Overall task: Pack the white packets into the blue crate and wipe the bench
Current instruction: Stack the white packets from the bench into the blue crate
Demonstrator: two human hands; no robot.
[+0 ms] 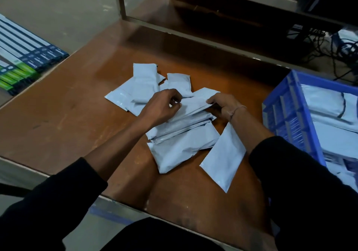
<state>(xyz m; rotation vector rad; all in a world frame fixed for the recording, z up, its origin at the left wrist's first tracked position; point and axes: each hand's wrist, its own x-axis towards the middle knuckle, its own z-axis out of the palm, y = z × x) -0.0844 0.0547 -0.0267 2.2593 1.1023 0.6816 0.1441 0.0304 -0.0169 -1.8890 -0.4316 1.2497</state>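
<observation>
Many packets [174,126] lie in a heap on the desk [77,115], left of the crate [286,115]. Some packets already sit inside the crate, so I think packing is partly done, and wiping comes later. Left hand [162,105] and right hand [224,105] both pinch the top packet [193,103], one at each end.
</observation>
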